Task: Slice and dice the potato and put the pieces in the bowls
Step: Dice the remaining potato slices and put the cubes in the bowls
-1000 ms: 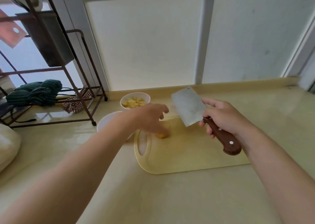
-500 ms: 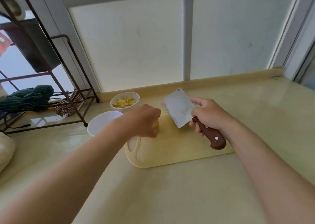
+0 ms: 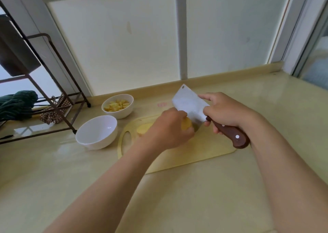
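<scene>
We find the left hand [image 3: 168,129] clamping the potato piece [image 3: 186,125] just beside the cleaver [image 3: 190,104], grasped by the right hand [image 3: 226,111]; a slipping blade could nick those fingers.

— What is altered since a second ago?
— The cleaver [image 3: 190,106], held clear to the right then, is now brought against the potato [image 3: 186,125], its edge set on the piece.
— And on the left?
— The left hand [image 3: 168,131] is now curled round that piece, and a slice [image 3: 144,128] is uncovered just beside it, flat on the board [image 3: 204,149].
</scene>
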The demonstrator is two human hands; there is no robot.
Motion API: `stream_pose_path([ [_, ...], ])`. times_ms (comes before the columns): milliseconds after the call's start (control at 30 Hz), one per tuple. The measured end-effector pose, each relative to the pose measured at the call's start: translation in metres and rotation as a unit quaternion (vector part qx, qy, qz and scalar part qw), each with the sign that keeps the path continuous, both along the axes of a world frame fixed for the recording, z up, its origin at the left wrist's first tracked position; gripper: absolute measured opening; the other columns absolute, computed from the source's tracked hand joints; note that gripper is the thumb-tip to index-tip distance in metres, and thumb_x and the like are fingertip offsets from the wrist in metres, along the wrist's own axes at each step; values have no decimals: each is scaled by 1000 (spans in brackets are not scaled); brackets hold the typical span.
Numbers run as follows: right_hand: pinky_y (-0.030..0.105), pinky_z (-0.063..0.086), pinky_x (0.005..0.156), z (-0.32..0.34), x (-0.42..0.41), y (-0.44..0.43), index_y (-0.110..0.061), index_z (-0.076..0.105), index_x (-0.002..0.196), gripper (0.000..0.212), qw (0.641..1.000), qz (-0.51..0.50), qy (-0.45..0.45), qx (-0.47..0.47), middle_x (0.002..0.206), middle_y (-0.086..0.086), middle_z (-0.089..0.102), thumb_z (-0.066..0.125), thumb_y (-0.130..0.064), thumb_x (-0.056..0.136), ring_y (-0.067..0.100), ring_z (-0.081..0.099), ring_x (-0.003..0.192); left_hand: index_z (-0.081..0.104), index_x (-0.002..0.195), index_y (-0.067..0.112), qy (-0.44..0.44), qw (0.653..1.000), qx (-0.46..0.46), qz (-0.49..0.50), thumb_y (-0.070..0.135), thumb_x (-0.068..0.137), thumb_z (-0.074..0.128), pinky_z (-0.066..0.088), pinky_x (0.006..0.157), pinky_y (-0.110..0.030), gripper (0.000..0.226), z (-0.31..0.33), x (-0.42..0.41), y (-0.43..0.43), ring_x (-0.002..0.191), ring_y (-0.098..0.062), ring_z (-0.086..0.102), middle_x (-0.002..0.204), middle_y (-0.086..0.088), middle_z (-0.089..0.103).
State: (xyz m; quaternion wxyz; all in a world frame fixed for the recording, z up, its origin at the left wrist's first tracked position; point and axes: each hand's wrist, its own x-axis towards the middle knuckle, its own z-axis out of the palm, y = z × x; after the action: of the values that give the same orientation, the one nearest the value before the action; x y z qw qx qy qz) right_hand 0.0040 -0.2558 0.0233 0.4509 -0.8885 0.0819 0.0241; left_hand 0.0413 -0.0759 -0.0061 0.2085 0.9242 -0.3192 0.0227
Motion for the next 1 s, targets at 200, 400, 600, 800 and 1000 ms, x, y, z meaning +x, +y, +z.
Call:
stream_pose_path([
  [200, 32, 57, 60, 5, -5, -11, -42, 28, 161, 76, 996, 12, 9, -91, 91, 9, 73, 40, -9, 94, 16, 70, 50, 55, 105, 18, -43, 999, 14, -13, 49, 89, 55, 49, 80, -39, 35, -22, 6, -3, 91, -22, 57, 100, -1, 63],
  [400, 40, 64, 68, 9, -11, -9, -45, 29, 159, 75, 987, 24, 14, -158, 87, 5, 72, 40, -8, 94, 16, 71, 50, 68, 111, 11, -84, 986, -19, -144, 37, 86, 58, 47, 86, -28, 38, -36, 21, 21, 93, -19, 60, 106, -2, 67],
  [600, 46, 65, 70, 11, -12, 1, -47, 19, 160, 78, 981, 32, 41, -188, 90, 5, 71, 44, -12, 95, 17, 74, 55, 68, 110, 16, -101, 985, -68, -120, 58, 81, 59, 46, 81, -28, 52, -48, 21, 18, 89, -18, 55, 93, 2, 62],
  [800, 33, 59, 56, 9, -12, 4, -45, 8, 164, 84, 978, 29, 51, -199, 92, 4, 70, 46, -13, 96, 16, 74, 54, 70, 107, 15, -124, 972, -81, -181, 53, 78, 60, 49, 77, -38, 48, -44, 16, 20, 83, -23, 56, 92, -1, 58],
  [1000, 37, 63, 61, 10, -12, 5, -43, 15, 164, 82, 979, 21, 27, -199, 89, 6, 72, 47, -12, 95, 17, 73, 54, 72, 107, 13, -79, 964, -99, -233, 27, 80, 70, 50, 80, -26, 31, -47, 15, 20, 89, -14, 63, 111, -1, 62],
])
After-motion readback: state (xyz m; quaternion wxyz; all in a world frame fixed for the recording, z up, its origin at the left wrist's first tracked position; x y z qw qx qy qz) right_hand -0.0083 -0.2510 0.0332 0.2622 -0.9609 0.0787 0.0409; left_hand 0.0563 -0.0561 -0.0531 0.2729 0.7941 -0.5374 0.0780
